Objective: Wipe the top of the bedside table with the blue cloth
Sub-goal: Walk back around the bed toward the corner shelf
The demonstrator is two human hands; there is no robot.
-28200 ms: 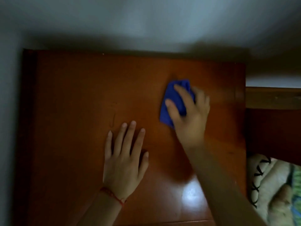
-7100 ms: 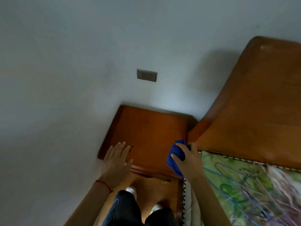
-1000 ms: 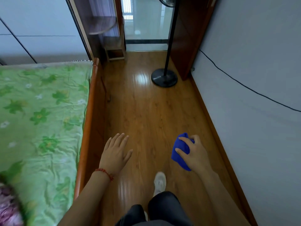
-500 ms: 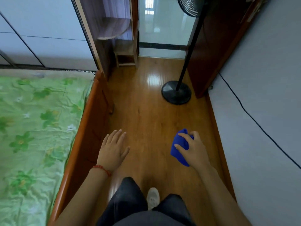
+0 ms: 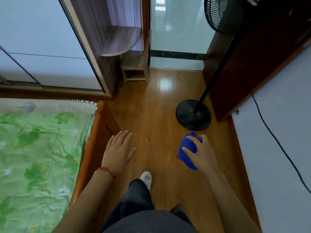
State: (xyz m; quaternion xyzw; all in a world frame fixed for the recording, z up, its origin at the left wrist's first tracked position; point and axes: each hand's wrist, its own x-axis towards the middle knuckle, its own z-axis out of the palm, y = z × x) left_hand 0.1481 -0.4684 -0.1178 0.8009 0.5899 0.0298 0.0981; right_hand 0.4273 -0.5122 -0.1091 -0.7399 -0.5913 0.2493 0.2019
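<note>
Blue cloth [image 5: 187,151] bunched in right hand's [image 5: 201,153] grip, left hand [image 5: 117,151] spread empty, fan base [image 5: 193,117] ahead.

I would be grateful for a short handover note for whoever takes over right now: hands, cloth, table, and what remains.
Right hand: closed on the bunched blue cloth, held in the air above the wooden floor.
Left hand: open, empty, palm down beside the bed frame.
Bedside table: not in view; the camera faces the aisle toward the standing fan and the doorway.
Done: cannot be judged from this view, since the tabletop is not visible.
Left: check the tabletop and wipe again if needed, otherwise put the cloth away.
</note>
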